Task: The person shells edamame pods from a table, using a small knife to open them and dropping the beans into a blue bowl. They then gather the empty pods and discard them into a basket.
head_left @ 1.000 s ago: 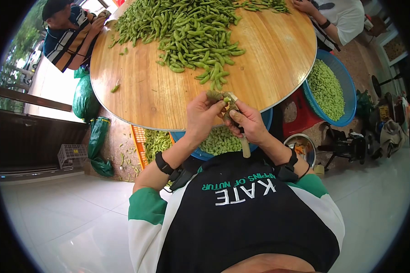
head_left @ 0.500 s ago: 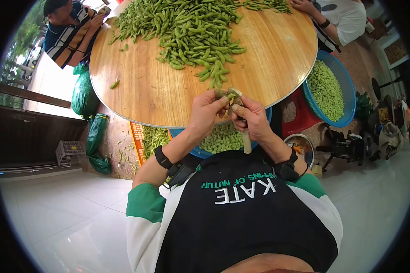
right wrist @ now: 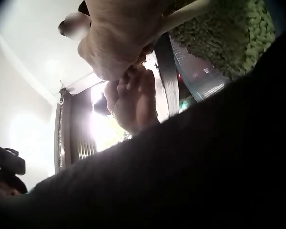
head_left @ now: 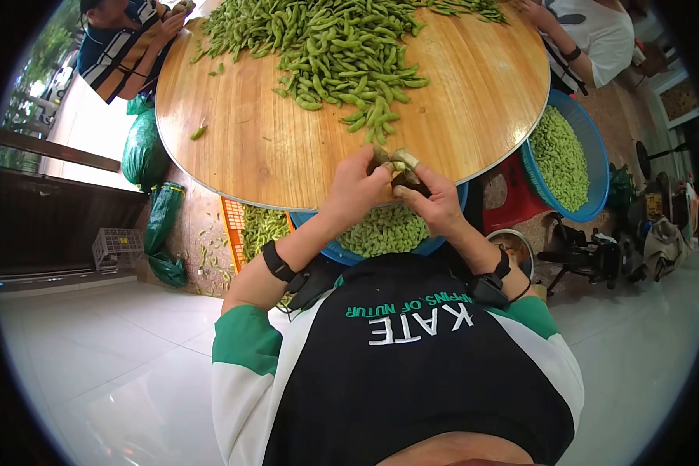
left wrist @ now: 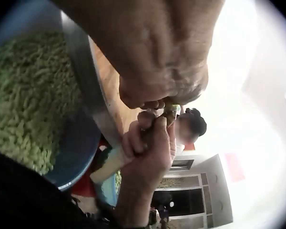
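Above the table's near edge, both hands meet fingertip to fingertip. My left hand pinches a small green pod, partly hidden by fingers. The right hand has its fingers curled round a tool, whose pale handle sticks out below the palm in the left wrist view. That handle also shows in the right wrist view, beside the back of the right hand; the left hand is below it. The tool's working end cannot be made out. A large heap of green pods lies on the round table.
Under the near table edge stands a blue basin of shelled beans, beside an orange crate with pods. Another blue basin of beans stands right, near a red stool. People sit at the table's far left and far right.
The tool's handle, visible below my right hand earlier in the head view, is now hidden there. The hands remain together, with slightly shifted fingers. The head view has shifted a little.
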Tool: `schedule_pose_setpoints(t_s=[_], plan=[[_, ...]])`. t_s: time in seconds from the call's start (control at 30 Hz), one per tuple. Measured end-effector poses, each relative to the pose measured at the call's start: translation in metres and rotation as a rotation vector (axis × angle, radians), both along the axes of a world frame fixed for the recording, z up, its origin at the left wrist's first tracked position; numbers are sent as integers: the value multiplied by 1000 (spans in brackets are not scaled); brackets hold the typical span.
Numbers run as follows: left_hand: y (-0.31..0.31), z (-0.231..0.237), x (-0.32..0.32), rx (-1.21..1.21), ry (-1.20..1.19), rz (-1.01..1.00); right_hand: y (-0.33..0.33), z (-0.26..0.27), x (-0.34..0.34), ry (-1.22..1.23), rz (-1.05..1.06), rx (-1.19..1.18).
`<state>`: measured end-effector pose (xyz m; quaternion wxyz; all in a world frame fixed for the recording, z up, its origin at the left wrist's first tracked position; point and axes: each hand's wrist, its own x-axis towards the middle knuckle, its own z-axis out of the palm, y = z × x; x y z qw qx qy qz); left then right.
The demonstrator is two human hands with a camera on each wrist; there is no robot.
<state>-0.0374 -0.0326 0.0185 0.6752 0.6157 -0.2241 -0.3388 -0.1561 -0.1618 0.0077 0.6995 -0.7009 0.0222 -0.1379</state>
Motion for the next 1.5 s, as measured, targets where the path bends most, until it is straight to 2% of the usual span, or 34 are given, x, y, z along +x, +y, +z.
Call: schedule_pose_setpoints(t_s=[0.03, 0.17, 0.23, 0.27, 0.33, 0.37, 0.4, 0.43, 0.57, 0.63, 0.7, 0.77, 0.8, 0.87, 0.9, 1.03, 1.1, 1.17, 1.23, 1.3, 1.33, 1.4, 1.5], plan=[[0, -1, -1, 96, -399, 59, 3, 0, -1, 62, -19, 193], [3, 8, -4, 142, -485, 55, 6, -6, 1, -10, -104, 129], [14, 14, 3, 287, -468, -88, 3, -11, 1, 26, -54, 234], [23, 20, 7, 288, -468, -87, 0, -9, -1, 25, -53, 235], [48, 49, 12, 485, -773, -332, -5, 3, -7, 38, 20, -1], [65, 53, 17, 564, -910, -437, -10, 8, -11, 37, 16, 2], [84, 57, 21, 640, -1046, -541, -15, 13, -15, 69, 146, -159], [101, 62, 25, 716, -1053, -619, -18, 15, -18, 101, 278, -320], [112, 64, 37, 859, -1157, -791, -14, 3, -21, 174, 267, -310], [80, 51, 44, 603, -1149, -577, -12, 1, -18, 121, 223, -246], [30, 52, 42, 372, -1147, -227, -9, 5, -17, 72, 172, -187], [-13, 25, 56, 242, -1225, -91, -12, 16, -16, 279, 116, 114], [-28, 14, 62, 232, -1226, -88, -15, 14, -16, 279, 111, 104], [-47, 0, 70, 267, -1366, -52, -19, 6, -14, 241, 50, 349], [-50, 5, 70, 387, -1308, -108, -22, 10, -15, 231, 40, 385], [-50, 13, 71, 458, -1146, -142, -23, 7, -9, 179, -21, 429], [-41, 9, 69, 335, -1397, -84, -21, 8, -1, 173, -102, 543], [-34, -6, 68, 318, -1379, -57, -22, 5, 7, 182, -96, 546], [-29, 1, 62, 302, -1361, -27, -21, 3, 13, 190, -86, 548], [-22, 11, 51, 307, -675, -101, -18, 2, 14, 215, -33, 657], [-19, 15, 43, 310, -671, -102, -17, 3, 13, 220, -32, 660], [-13, 18, 33, 93, -143, -202, -17, 10, 14, 169, 98, 708], [-7, 14, 29, 69, -138, -182, -16, 13, 11, 142, 174, 761]])
